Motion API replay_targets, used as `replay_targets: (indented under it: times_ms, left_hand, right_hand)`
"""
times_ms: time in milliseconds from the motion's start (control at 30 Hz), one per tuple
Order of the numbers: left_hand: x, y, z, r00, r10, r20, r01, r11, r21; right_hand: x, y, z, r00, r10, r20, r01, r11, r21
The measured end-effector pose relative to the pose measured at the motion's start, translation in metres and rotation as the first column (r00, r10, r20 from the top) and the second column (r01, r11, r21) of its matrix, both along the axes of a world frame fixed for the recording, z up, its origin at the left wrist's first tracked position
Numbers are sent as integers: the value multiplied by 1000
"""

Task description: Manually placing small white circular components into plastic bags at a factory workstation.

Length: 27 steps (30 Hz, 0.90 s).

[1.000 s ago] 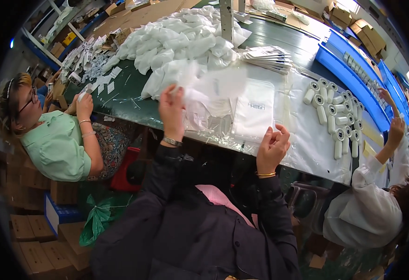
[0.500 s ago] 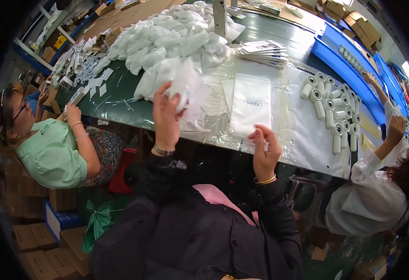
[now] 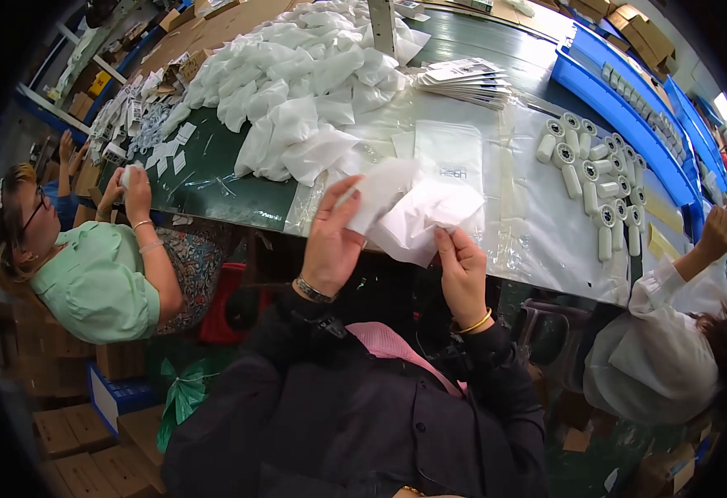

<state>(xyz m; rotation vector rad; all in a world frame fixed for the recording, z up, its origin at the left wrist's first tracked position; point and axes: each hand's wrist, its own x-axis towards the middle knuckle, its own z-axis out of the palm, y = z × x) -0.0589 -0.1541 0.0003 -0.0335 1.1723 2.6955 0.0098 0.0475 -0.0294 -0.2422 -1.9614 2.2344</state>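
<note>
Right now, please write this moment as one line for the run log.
left hand: holds white pouch | right hand: holds white cloth | place: green table edge | nearby: pile of white bags, white rollers

Sleeves: long, dark, loose, reaching the wrists on both arms.
Jacket: dark, creased fabric across the chest and lap.
Collar: pink strip [image 3: 397, 353] showing at the jacket's opening.
Left hand [image 3: 330, 241]: bare, with a dark beaded bracelet [image 3: 312, 290] at the wrist.
Right hand [image 3: 463, 274]: bare, with a thin gold bangle [image 3: 473, 324] at the wrist.
</note>
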Motion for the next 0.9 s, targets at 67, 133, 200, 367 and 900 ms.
replay_targets:
  times_ms: [67, 133, 200, 367, 900]
  left_hand:
    - [-23, -12, -8, 986, 145, -80, -145, 989, -1]
    - [-53, -40, -15, 858, 398, -326, -476, 853, -212]
    - [-90, -58, -11, 749, 512, -420, -646, 703, -296]
    - [-183, -157, -42, 511, 616, -600, -859, 345, -379]
    - [-155, -118, -53, 424, 205, -882, -884, -117, -452]
  right_hand:
    - [2, 10, 1, 1000, -14, -21, 14, 1000, 1]
    - [2, 15, 3, 998, -13, -61, 13, 1000, -5]
    - [2, 20, 2, 993, -53, -104, 54, 998, 8]
    - [8, 27, -2, 971, -142, -193, 163, 982, 95]
    - [-44, 39, 18, 975, -131, -178, 110, 986, -123]
